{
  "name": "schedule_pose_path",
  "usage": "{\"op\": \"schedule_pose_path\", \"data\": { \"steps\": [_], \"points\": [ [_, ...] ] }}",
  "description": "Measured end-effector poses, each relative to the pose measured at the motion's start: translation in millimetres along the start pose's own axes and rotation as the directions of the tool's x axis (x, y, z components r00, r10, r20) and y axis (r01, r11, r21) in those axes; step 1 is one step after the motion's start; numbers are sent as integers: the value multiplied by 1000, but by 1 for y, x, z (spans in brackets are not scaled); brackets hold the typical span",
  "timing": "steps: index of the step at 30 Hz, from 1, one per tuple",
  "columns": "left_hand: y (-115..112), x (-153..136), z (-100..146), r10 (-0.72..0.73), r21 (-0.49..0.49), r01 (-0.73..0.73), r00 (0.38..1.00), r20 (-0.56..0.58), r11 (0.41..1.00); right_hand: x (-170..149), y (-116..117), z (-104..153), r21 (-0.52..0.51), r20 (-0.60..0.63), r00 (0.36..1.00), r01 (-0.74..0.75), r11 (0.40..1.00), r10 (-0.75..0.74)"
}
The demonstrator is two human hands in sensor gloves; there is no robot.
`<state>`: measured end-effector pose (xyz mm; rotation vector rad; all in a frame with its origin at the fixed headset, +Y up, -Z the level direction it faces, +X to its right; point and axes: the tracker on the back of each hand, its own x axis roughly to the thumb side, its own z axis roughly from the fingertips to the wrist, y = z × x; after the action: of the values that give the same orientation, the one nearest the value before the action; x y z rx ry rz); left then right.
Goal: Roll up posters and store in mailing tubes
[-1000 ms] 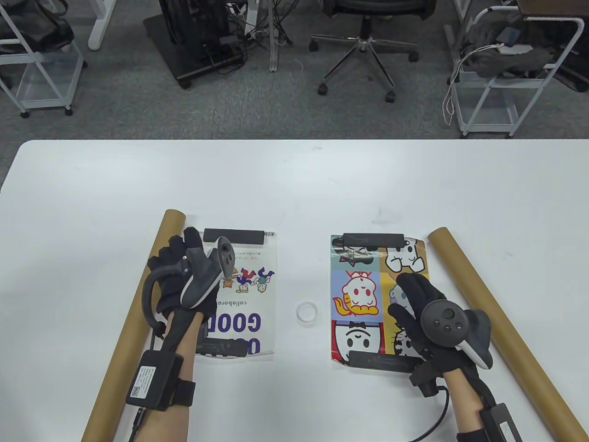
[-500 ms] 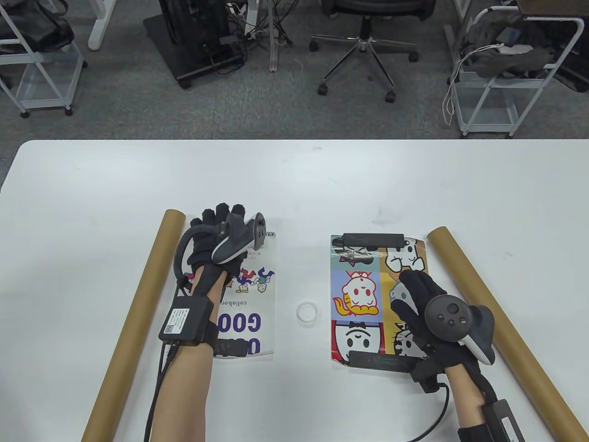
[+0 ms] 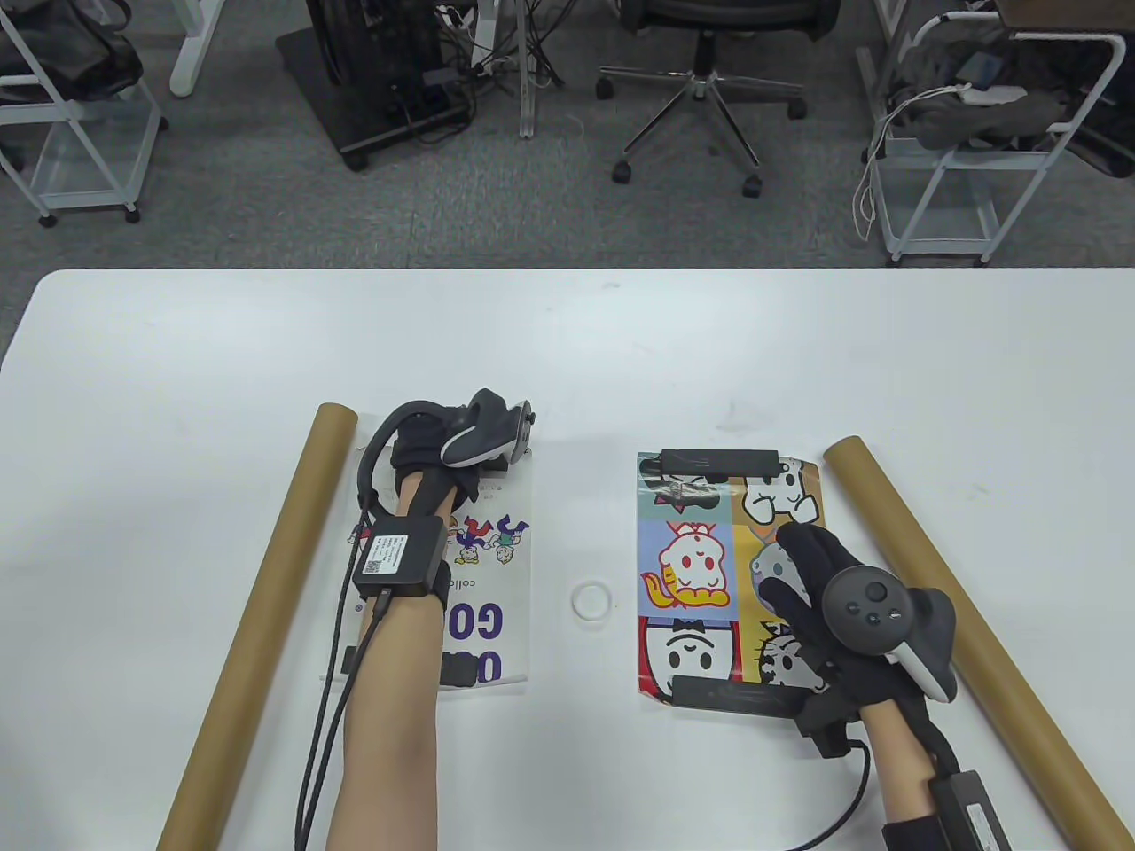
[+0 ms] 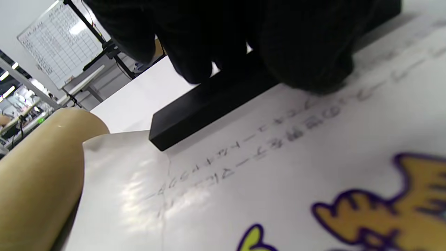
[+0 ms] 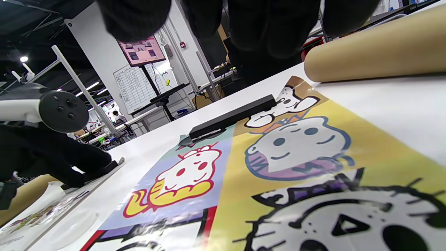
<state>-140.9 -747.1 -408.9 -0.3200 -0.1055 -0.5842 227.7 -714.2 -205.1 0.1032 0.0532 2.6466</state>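
An office floor with a chair (image 3: 709, 89) and carts lies beyond the white table (image 3: 567, 355), whose far half toward 12 o'clock is bare. Two posters lie flat, long axes running 12 to 6. The left poster (image 3: 492, 567) has its text upside down, a tube (image 3: 266, 612) along its 9 o'clock edge leaning from 7 toward 1. The right poster (image 3: 700, 567) has a tube (image 3: 966, 638) at 3 o'clock, running 11 to 5. A black bar (image 3: 720, 462) weighs the right poster's far edge; another (image 3: 736, 696) sits on its near edge. A ring (image 3: 591, 602) lies between the posters. The left hand (image 3: 434, 439) curls its fingers (image 4: 306, 52) onto the bar (image 4: 209, 104) at the left poster's far edge. The right hand (image 3: 825, 585) rests flat, fingers straight, on the right poster.
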Motion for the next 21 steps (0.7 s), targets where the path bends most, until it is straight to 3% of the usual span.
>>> {"op": "schedule_pose_path", "data": {
  "steps": [5, 15, 21],
  "points": [
    [0, -2, 0, -25, 121, 27, 1000, -16, 992, 1, 1, 0, 3, 6, 1000, -3, 1000, 3],
    [4, -1, 4, -78, 177, 71, 996, 34, 982, 1, 1, -1, 2, 12, 1000, 9, 1000, -9],
    [14, -11, 5, -76, 219, 75, 997, -5, 973, 2, 1, -1, 4, 13, 1000, 0, 1000, -1]
  ]
}}
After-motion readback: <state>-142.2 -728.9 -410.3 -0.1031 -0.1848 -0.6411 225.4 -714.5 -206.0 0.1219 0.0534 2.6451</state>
